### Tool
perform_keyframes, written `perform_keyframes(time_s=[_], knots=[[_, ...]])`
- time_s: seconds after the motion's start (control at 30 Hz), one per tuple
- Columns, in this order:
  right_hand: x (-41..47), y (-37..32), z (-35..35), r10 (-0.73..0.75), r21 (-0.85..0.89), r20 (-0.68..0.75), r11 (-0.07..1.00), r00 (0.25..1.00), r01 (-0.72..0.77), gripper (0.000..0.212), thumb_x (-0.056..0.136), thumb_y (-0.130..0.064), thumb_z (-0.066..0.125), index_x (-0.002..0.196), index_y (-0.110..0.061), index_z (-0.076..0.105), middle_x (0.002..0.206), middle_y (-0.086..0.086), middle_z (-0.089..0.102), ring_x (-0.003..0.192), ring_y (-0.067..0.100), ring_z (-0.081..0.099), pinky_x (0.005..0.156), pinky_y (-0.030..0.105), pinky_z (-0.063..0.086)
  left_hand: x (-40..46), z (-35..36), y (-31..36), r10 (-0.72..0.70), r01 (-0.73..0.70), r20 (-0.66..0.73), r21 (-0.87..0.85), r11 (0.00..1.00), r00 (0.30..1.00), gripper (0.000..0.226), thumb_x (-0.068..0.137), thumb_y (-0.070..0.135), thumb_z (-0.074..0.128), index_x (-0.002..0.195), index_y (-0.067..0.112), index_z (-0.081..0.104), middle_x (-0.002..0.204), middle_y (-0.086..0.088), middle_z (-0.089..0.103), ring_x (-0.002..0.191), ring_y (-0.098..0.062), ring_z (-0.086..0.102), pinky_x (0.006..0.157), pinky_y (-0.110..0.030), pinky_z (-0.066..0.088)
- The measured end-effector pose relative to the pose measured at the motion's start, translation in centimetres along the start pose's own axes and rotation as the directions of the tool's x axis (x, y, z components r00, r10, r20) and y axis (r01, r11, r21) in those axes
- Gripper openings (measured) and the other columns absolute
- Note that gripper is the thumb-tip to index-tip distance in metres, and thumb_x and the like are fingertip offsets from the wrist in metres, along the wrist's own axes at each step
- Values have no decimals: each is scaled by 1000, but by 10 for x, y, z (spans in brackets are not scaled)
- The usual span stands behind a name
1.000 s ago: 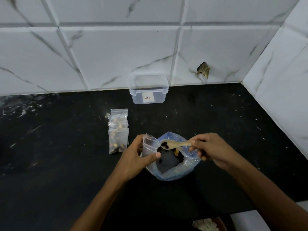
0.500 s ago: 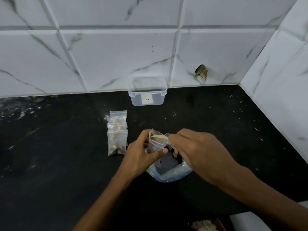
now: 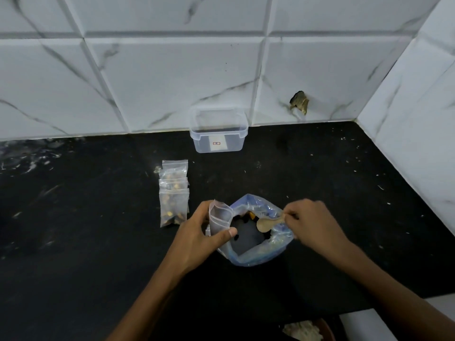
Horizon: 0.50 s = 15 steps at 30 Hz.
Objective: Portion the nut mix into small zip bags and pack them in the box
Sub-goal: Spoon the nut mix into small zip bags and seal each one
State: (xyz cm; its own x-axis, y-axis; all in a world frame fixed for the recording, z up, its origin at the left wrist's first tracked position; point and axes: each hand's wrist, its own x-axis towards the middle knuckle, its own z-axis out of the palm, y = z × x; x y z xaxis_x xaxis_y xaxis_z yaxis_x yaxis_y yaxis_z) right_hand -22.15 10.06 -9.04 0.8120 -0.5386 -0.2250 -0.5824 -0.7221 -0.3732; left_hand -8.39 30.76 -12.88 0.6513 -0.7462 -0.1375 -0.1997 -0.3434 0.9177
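Note:
A large clear bluish bag of nut mix (image 3: 256, 254) stands open on the black counter. My left hand (image 3: 199, 237) pinches a small zip bag (image 3: 219, 217) upright with its mouth open, at the big bag's left rim. My right hand (image 3: 312, 222) holds a small wooden spoon (image 3: 267, 223) by its handle, the bowl lying over the big bag's opening. To the left, several filled small zip bags (image 3: 173, 193) lie overlapping in a row. A clear plastic box (image 3: 218, 130) without a lid stands against the wall behind.
The black counter (image 3: 73, 230) ends at tiled walls behind and on the right. A hole with debris (image 3: 300, 102) marks the back wall. A brown dish (image 3: 317, 329) shows at the bottom edge. Crumbs dot the counter at right.
My right hand tipped the spoon into the small bag half a second ago, then drew back right; the spoon now hangs over the big bag. The left hand kept holding the small bag.

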Motion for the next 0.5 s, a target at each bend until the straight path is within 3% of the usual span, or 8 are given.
perform_keyframes(time_s=[0.17, 0.3, 0.4, 0.5], knots=[[13, -12, 51, 17, -20, -7, 1000, 1000, -17, 16, 97, -21, 47, 95, -20, 63, 85, -1, 63, 79, 11, 62, 78, 29, 53, 3, 6, -6, -43, 45, 20, -78, 996, 999, 44, 83, 34, 76, 110, 57, 51, 109, 34, 62, 104, 9, 60, 88, -22, 52], [23, -23, 75, -92, 58, -66, 994, 994, 96, 20, 96, -14, 47, 95, -9, 66, 88, 12, 67, 85, 29, 64, 76, 38, 49, 9, 8, -8, -61, 63, 27, -101, 993, 998, 42, 83, 34, 76, 111, 55, 52, 109, 31, 63, 105, 8, 60, 89, -23, 52], [30, -25, 84, -142, 79, 99, 988, 985, 134, 18, 95, -17, 51, 108, -15, 64, 103, 1, 65, 98, 17, 63, 86, 25, 47, 11, 7, -8, -70, 72, 27, -107, 992, 997, 42, 83, 35, 76, 113, 52, 52, 111, 25, 64, 106, 7, 60, 84, -18, 50], [28, -24, 89, -207, 210, 138, 962, 968, 176, 23, 95, -22, 53, 115, -23, 64, 112, -6, 64, 101, 3, 61, 92, 27, 50, 11, 7, -8, -73, 76, 26, -107, 991, 997, 43, 83, 36, 75, 114, 51, 51, 111, 25, 64, 106, 6, 60, 79, -15, 50]])
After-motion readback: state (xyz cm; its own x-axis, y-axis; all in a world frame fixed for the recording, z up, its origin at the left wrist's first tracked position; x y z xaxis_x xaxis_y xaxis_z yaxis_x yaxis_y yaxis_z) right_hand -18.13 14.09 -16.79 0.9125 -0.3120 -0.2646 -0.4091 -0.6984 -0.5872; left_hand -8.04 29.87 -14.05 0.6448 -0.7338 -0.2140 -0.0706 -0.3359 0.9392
